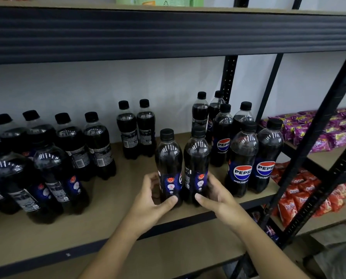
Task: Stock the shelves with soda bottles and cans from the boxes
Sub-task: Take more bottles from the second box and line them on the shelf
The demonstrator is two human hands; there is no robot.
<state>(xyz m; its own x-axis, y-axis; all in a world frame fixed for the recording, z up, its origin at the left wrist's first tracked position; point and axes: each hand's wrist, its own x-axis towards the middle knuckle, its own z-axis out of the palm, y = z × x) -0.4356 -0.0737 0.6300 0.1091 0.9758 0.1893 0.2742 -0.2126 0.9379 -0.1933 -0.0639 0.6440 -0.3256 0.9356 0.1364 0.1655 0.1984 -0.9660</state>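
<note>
1. My left hand (158,198) is wrapped round the lower part of the left bottle (169,168), with the thumb across the front below the label and the fingers curled behind.
2. My right hand (216,194) grips the right bottle (196,164) the same way, thumb in front and fingers round its right side.
3. Both bottles are upright, dark and black-capped. They stand side by side at the near middle of the shelf board (118,198); I cannot tell whether they touch each other.
4. To the right, a cluster of Pepsi bottles (248,154) stands in rows running from near to far, just beside the right bottle.
5. At the far middle a pair of small bottles (136,129) stands against the wall, well apart from my hands.
6. On the left, a larger group of bottles (47,158) fills the board from the near edge to the wall.
7. Past the black upright on the right, purple snack packets (319,133) lie on the next rack, with red snack packets (300,196) on the level below.
8. A dark shelf beam (168,33) spans the top, and a green box (158,1) sits above it.
</note>
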